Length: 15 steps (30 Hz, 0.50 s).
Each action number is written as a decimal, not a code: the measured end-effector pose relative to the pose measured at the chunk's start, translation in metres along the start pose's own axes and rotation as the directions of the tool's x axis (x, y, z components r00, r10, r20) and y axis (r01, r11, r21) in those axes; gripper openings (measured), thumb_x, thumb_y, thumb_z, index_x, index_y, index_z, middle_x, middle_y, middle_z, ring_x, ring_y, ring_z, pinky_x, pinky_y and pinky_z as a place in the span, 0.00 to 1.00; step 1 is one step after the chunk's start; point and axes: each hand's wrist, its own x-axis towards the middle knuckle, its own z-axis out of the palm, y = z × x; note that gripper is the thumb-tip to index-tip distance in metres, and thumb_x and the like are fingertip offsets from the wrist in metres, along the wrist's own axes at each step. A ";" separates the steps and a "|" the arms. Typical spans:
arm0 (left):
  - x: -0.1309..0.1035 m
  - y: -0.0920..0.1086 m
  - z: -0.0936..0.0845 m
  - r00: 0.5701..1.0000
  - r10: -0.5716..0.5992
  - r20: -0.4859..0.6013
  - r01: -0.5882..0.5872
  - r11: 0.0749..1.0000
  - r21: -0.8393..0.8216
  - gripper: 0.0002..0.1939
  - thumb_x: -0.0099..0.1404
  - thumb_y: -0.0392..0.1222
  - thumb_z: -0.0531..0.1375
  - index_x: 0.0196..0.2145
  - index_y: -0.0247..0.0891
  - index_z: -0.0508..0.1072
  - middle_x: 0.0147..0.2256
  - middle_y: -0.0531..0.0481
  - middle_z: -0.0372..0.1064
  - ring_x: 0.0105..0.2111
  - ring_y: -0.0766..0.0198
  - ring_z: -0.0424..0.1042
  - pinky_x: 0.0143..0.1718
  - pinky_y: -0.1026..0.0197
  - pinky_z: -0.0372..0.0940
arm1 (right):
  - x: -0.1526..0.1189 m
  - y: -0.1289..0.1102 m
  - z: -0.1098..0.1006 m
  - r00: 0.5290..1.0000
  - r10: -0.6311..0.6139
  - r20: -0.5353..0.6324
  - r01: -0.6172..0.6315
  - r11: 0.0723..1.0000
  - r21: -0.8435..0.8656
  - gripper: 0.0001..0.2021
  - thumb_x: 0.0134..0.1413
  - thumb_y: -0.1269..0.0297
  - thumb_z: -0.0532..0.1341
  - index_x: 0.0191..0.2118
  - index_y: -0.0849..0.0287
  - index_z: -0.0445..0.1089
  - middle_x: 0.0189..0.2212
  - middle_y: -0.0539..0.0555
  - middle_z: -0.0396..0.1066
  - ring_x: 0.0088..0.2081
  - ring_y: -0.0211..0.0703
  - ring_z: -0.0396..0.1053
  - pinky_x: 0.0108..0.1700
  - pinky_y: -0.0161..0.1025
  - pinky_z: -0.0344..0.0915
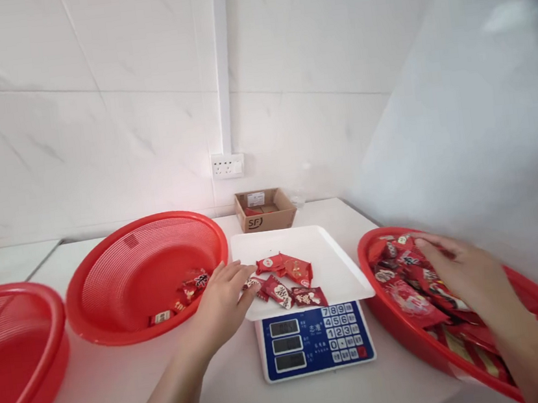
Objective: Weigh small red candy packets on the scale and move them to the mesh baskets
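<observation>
Red packets [298,270] probably want a light pinch without pressing the tray [328,246]; whether left hand [225,301] or right hand [461,272] grips one, I cannot tell.

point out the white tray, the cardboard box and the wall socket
White tray [330,260], head view: bare part of its surface
Cardboard box [274,221], head view: its front wall
Wall socket [228,166], head view: middle of its faceplate

On the near left part of the white tray [332,259], a loose cluster of red packets [277,290] with pale print, variously angled, some touching. Inside the red basket [399,334] at right, a heap of overlapping glossy packets [411,300]; inside the round basket [144,269] just left of the tray, a few similar pieces [194,286].
</observation>
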 end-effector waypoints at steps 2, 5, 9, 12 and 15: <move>-0.001 0.002 0.000 1.000 -0.002 0.016 0.002 1.000 0.008 0.14 0.68 0.41 0.54 0.50 0.39 0.70 0.49 0.41 0.71 0.52 0.51 0.68 0.53 0.45 0.62 | -0.024 -0.016 0.009 0.997 -0.067 0.030 0.062 0.989 0.135 0.22 0.52 0.46 0.53 0.44 0.53 0.75 0.40 0.58 0.77 0.43 0.58 0.73 0.43 0.50 0.67; -0.002 0.004 -0.002 0.999 -0.005 0.037 0.005 1.000 0.011 0.15 0.68 0.41 0.53 0.50 0.38 0.69 0.49 0.40 0.71 0.53 0.50 0.67 0.52 0.44 0.62 | -0.060 -0.045 0.035 0.947 -0.285 0.148 0.220 0.911 0.348 0.21 0.50 0.46 0.54 0.41 0.51 0.76 0.42 0.54 0.77 0.45 0.54 0.73 0.46 0.50 0.68; -0.002 0.007 -0.005 0.999 -0.007 0.041 0.007 1.000 0.001 0.14 0.69 0.41 0.54 0.50 0.37 0.69 0.49 0.41 0.71 0.52 0.50 0.67 0.52 0.45 0.62 | -0.087 -0.073 0.063 0.850 -0.477 0.223 0.311 0.796 0.519 0.20 0.55 0.50 0.54 0.47 0.54 0.73 0.49 0.54 0.73 0.52 0.49 0.69 0.54 0.48 0.65; -0.001 0.008 -0.008 1.000 -0.001 0.026 0.001 1.000 -0.008 0.14 0.68 0.41 0.54 0.50 0.37 0.70 0.48 0.42 0.72 0.51 0.51 0.68 0.52 0.46 0.63 | -0.092 -0.073 0.069 0.872 -0.464 0.158 0.326 0.789 0.520 0.20 0.56 0.51 0.54 0.49 0.54 0.71 0.52 0.55 0.71 0.54 0.49 0.66 0.56 0.49 0.63; 0.000 0.007 -0.010 1.000 -0.002 0.009 0.002 1.000 -0.009 0.14 0.68 0.40 0.54 0.50 0.37 0.70 0.48 0.41 0.72 0.51 0.51 0.68 0.52 0.47 0.63 | -0.090 -0.056 0.071 0.944 -0.306 0.125 0.218 0.861 0.460 0.21 0.54 0.48 0.54 0.46 0.54 0.72 0.48 0.56 0.73 0.50 0.51 0.70 0.51 0.49 0.67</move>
